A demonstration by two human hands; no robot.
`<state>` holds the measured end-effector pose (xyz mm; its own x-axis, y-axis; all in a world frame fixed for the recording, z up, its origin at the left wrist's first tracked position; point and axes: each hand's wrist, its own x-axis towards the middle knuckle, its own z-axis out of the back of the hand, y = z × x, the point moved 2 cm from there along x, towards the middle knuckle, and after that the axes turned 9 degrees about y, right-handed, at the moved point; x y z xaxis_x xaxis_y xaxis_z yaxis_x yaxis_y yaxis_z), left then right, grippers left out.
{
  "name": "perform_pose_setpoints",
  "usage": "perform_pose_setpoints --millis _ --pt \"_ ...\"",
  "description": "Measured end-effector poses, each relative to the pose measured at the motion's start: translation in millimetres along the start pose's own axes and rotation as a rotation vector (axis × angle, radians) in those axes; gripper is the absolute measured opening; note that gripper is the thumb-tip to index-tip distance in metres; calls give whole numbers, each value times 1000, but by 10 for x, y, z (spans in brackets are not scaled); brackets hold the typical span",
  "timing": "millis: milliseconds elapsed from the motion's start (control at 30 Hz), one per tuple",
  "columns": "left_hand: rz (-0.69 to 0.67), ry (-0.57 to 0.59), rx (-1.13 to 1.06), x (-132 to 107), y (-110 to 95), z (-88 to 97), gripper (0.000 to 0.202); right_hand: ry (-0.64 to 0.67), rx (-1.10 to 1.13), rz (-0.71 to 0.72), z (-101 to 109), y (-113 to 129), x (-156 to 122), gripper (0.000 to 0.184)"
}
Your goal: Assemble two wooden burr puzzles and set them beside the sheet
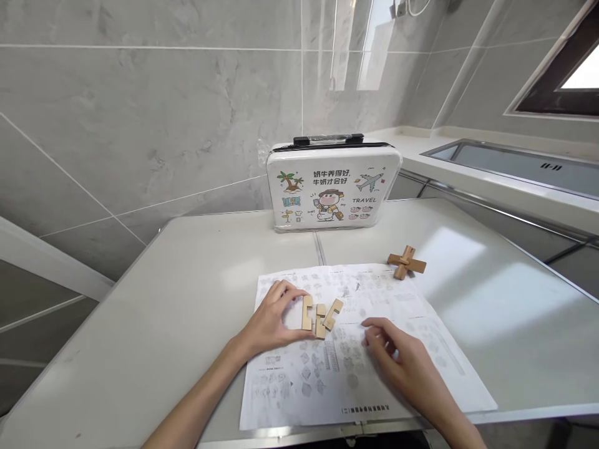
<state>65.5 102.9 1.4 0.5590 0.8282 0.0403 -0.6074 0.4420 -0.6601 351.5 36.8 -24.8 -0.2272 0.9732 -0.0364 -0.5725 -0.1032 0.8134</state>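
- One printed sheet (327, 399) lies on one desk (201, 268).
- Three notched wooden blocks (307, 317) sit together near the sheet's middle.
- Left hand (271, 318), over the sheet: thumb and forefinger bracket the leftmost block; whether they squeeze it cannot be told.
- Right hand (402, 355), over the sheet's right half: loosely curled, apart from the blocks.
- One wooden cross (404, 264): sheet's far right corner.
- One case (299, 171): beyond the sheet.

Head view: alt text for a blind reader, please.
The left hand brackets one notched wooden piece, with more pieces alongside, on a printed sheet; the right hand is partly curled nearby. Behind: a crossed wooden assembly and white case.
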Motion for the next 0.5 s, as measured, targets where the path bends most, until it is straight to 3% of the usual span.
perform_pose_setpoints --millis 200,333,500 --pt "52 -37 -313 3 -54 3 66 34 -86 107 -280 266 200 30" --pt "24 -29 -386 1 -88 -37 63 39 -238 184 -331 343 284 36" --pt "10 -8 -407 3 -93 -86 63 -11 -290 189 -377 327 289 28"
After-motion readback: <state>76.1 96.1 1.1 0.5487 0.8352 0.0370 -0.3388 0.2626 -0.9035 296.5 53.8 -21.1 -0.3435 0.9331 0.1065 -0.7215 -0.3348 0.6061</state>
